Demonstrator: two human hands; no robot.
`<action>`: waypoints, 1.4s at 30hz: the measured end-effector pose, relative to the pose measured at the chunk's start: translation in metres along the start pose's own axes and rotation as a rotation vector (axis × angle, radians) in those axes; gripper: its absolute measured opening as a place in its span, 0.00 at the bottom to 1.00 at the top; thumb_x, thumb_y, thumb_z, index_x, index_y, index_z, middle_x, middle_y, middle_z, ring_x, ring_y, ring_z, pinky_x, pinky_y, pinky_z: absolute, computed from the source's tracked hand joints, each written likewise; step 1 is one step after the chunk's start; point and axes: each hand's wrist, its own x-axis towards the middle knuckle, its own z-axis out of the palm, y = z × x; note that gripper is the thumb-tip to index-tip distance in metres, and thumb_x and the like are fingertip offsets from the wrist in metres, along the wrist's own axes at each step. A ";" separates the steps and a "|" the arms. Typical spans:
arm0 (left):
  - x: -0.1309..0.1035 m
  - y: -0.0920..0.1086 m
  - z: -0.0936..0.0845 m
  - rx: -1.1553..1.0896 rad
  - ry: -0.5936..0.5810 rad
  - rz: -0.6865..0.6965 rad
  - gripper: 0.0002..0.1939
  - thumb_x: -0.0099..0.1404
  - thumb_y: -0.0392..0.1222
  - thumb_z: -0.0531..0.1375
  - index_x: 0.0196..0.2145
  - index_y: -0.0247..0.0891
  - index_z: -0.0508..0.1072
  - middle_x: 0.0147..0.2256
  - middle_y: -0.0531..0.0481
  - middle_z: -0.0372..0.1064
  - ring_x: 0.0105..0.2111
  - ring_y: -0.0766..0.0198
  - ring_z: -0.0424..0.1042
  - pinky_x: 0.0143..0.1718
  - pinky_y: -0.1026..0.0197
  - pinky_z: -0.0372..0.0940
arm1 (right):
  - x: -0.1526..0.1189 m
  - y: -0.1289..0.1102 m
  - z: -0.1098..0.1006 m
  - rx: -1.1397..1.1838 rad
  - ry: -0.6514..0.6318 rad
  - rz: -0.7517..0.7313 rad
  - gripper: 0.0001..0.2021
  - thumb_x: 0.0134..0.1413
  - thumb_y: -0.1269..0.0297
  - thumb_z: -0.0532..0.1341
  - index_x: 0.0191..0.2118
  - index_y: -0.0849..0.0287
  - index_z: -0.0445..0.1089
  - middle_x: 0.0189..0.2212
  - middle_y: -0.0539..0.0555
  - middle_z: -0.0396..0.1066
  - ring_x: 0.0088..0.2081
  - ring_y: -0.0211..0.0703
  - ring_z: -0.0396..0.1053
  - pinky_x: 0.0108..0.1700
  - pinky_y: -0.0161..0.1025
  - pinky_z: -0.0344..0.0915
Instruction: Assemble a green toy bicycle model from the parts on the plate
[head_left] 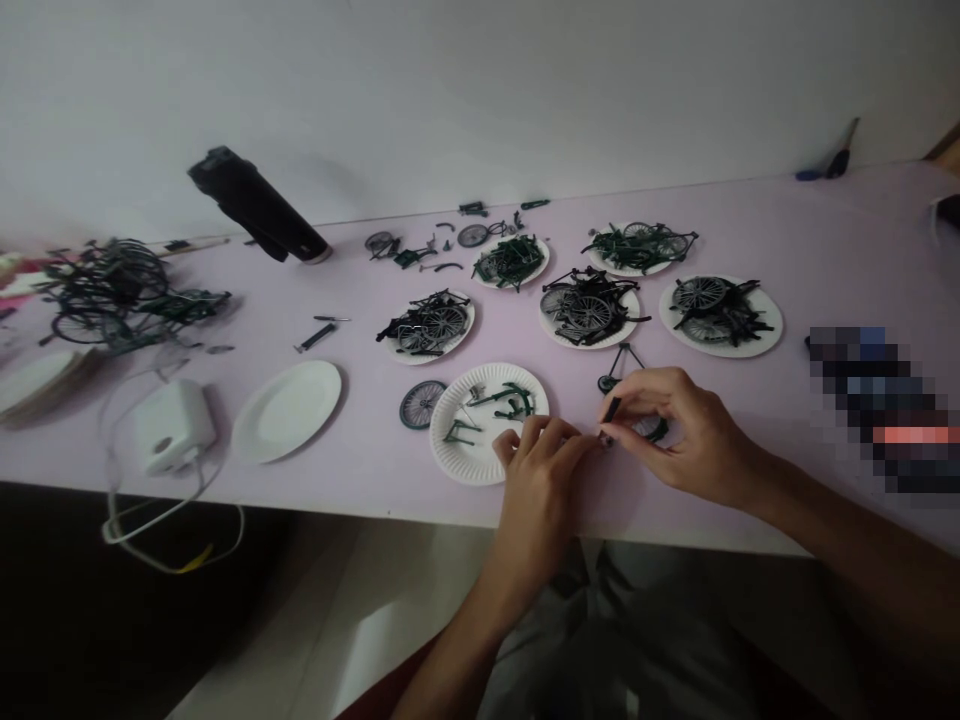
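Note:
My right hand pinches a short black stick-like piece between thumb and fingers, tilted over the table. Beside it my left hand is closed, its fingertips meeting the right hand's near a tiny part too small to name. The left hand covers the right rim of a white paper plate that bears a dark green model bicycle frame and other small green parts. A model bicycle piece with a thin forked frame lies behind my right hand, partly hidden. One loose spoked wheel rests left of the plate.
Several paper plates of bicycle parts stand behind my hands. On the left are a bare plate, a white adapter with cables, a black cylindrical device and piled model bicycles. A blurred-out object lies right.

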 end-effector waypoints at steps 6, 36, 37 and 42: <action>0.000 0.000 0.006 0.090 0.063 0.025 0.09 0.73 0.34 0.56 0.43 0.42 0.76 0.41 0.48 0.73 0.43 0.57 0.65 0.43 0.51 0.47 | 0.001 0.000 -0.002 -0.094 -0.142 -0.016 0.14 0.61 0.69 0.62 0.50 0.53 0.62 0.41 0.53 0.75 0.37 0.41 0.79 0.41 0.37 0.77; -0.013 -0.007 0.004 -0.330 0.195 0.072 0.08 0.71 0.34 0.58 0.45 0.38 0.75 0.39 0.46 0.75 0.39 0.63 0.73 0.40 0.61 0.67 | 0.004 -0.003 -0.005 0.052 0.015 0.072 0.16 0.66 0.71 0.54 0.56 0.52 0.59 0.35 0.50 0.68 0.33 0.38 0.69 0.37 0.37 0.68; -0.013 -0.005 0.002 -0.388 0.201 0.033 0.07 0.71 0.35 0.59 0.44 0.38 0.76 0.39 0.46 0.76 0.39 0.63 0.74 0.39 0.62 0.68 | 0.004 -0.004 -0.006 0.024 0.008 0.063 0.14 0.67 0.71 0.53 0.55 0.52 0.61 0.35 0.50 0.68 0.33 0.37 0.68 0.37 0.37 0.67; -0.010 0.008 -0.004 -0.610 0.254 -0.186 0.03 0.67 0.39 0.65 0.38 0.38 0.78 0.30 0.51 0.77 0.25 0.69 0.74 0.29 0.68 0.68 | 0.008 -0.011 -0.013 0.013 -0.218 0.099 0.08 0.70 0.67 0.49 0.43 0.55 0.66 0.33 0.51 0.68 0.32 0.38 0.65 0.36 0.37 0.61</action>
